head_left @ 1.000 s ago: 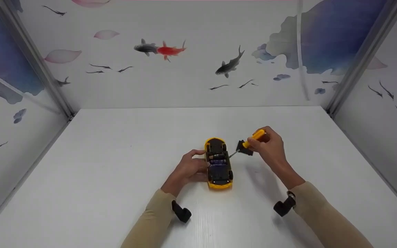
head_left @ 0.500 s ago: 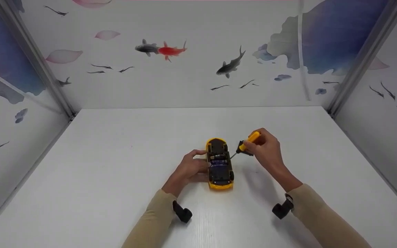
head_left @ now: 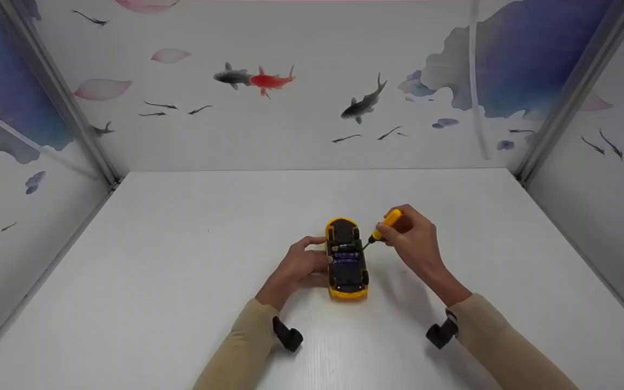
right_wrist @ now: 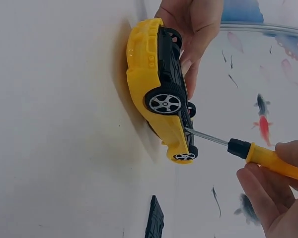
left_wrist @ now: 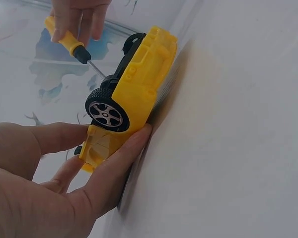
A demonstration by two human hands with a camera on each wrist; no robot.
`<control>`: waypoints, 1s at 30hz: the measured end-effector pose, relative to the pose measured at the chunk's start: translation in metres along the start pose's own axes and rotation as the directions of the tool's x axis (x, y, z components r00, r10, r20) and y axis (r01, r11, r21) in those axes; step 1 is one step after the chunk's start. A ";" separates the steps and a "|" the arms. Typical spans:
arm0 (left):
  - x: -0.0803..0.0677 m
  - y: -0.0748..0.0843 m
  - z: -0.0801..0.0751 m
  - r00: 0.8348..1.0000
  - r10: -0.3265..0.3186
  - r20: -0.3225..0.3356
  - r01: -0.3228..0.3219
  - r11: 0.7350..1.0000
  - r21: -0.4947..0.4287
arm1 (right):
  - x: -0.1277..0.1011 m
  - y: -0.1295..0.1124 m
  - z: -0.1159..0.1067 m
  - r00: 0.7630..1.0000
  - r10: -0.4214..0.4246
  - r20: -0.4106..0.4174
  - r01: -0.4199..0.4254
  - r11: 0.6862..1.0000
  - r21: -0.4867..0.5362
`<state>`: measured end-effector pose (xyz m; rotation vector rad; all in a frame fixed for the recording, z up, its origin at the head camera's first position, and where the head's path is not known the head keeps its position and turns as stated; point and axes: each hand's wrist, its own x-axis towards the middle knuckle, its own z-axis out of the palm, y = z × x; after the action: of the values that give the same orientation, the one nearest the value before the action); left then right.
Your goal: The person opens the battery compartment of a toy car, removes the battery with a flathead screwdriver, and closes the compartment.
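A yellow toy car (head_left: pixel 347 279) lies upside down on the white table, its black underside facing up. Batteries (head_left: pixel 345 256) show in an uncovered compartment near its middle. My left hand (head_left: pixel 300 265) holds the car by its left side, thumb and fingers around the body in the left wrist view. With bent fingers, my right hand (head_left: pixel 414 238) grips the yellow handle of a screwdriver (right_wrist: pixel 270 159). In the right wrist view, the metal shaft's tip meets the car's underside at the battery compartment's edge. A black battery cover (right_wrist: pixel 154 220) lies on the table to the right of the car.
The white tabletop (head_left: pixel 182 260) is enclosed by printed panels with fish and petals (head_left: pixel 268 124) at the back and sides. Metal posts (head_left: pixel 553 97) stand at the back corners. A small black camera (head_left: pixel 442 331) is strapped to each wrist.
My right hand and the screwdriver handle have moved left and slightly toward me, with the handle more upright. The hand now hides the black cover in the head view. My left hand keeps its hold.
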<state>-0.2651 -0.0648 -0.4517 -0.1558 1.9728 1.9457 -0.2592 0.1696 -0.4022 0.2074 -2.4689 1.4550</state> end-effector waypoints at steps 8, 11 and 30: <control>0.001 0.002 0.000 1.000 0.017 0.006 -0.018 0.999 0.033 | 0.000 0.004 0.001 1.000 -0.016 -0.011 0.015 1.000 -0.024; 0.001 0.001 -0.001 1.000 0.023 0.004 -0.023 0.999 0.044 | 0.001 0.007 0.002 1.000 0.002 -0.009 -0.002 1.000 0.009; 0.002 0.000 0.000 1.000 -0.028 0.012 0.028 1.000 0.003 | 0.004 0.033 0.003 0.949 0.315 0.010 -0.304 0.906 0.296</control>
<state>-0.2666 -0.0642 -0.4527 -0.1698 1.9555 1.9214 -0.2717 0.1829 -0.4299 -0.1662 -2.3210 1.9378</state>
